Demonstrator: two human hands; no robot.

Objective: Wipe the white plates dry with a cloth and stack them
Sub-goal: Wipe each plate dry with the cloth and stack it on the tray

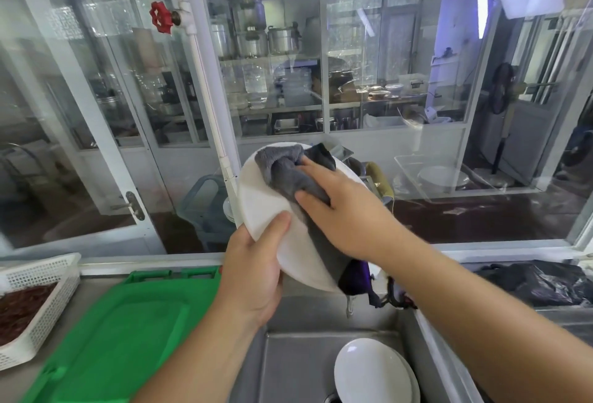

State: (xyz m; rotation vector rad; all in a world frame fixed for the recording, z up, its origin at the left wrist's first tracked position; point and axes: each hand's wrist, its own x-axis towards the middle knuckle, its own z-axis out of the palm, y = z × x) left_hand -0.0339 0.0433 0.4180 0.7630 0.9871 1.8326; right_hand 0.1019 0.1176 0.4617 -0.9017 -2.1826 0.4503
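The white plate (266, 200) is held up over the steel sink (298, 361), tilted on edge so that its face is turned toward the camera and to the right; its rim runs from upper left to lower right. It is gripped at its lower left rim by the left hand (256, 271), the thumb laid across the front of the face and the fingers hidden behind. The grey cloth (288, 171) is pressed against the upper right part of the face by the right hand (340, 207), whose fingers lie nearly straight and spread flat over the cloth rather than curled round it. A tail of the cloth hangs down over the lower rim.

The relation that matters is this: the bare white area left uncovered lies to the left of and below the right hand, toward the left thumb. The next sweep is therefore judged to run down and leftward across the face, with the left hand serving only as the brace.

The right forearm reaches in from the lower right, crossing above the sink; the left forearm rises from the bottom centre.

Two more white plates (375, 373) lie in the sink below, apparently stacked and not yet wiped. A green cutting board (122, 338) lies on the tabletop (12, 383) to the left, a likely place for stacking.
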